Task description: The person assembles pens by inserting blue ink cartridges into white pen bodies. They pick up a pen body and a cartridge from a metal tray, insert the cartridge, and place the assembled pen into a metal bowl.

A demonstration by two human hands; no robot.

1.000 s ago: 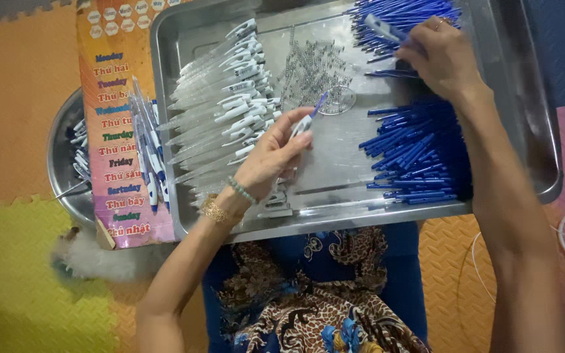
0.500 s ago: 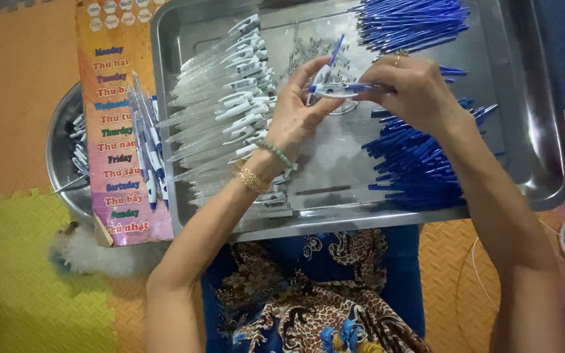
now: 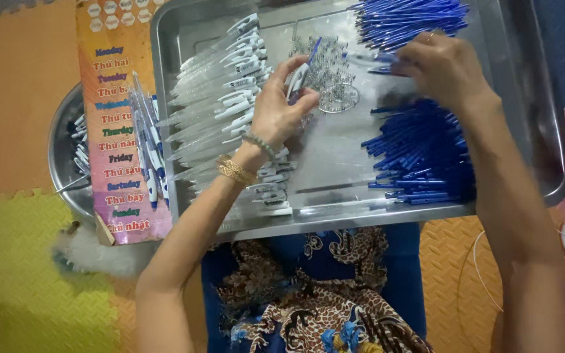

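- Centrally, a steel tray (image 3: 524, 98) carries the work; its raised rim runs along all four sides, and the near rim sits just above the person's lap.
- Open room: a bare strip of tray floor runs down the middle, between the clear pen barrels (image 3: 220, 98) on the left and the lower pile of blue refills (image 3: 420, 157) on the right. A second pile of blue refills (image 3: 407, 19) lies against the far rim.
- Small metal springs (image 3: 331, 78) lie in a loose heap at the far middle of the tray, just beside the left hand.
- Left hand (image 3: 282, 111): fingers closed around a partly assembled pen (image 3: 299, 75) (white body, blue tip pointing up and away). The pen lies between thumb and forefinger, over the edge of the barrel pile.
- Right hand (image 3: 443, 68): fingers curled, pinching one blue refill (image 3: 371, 60) at its end; the refill sticks out leftward from the fingertips, blurred, between the two blue piles.
- The two hands are apart, with the spring heap between them.
- A tall printed sheet (image 3: 116, 131), orange at the top and pink lower down, with a column of coloured words, lies left of the tray and touches its rim. Finished pens (image 3: 145, 144) rest on it.
- A round metal bowl (image 3: 63, 163) shows partly under the sheet's left edge.
- Foam floor mats (image 3: 21, 85) in orange, yellow and pink surround everything.
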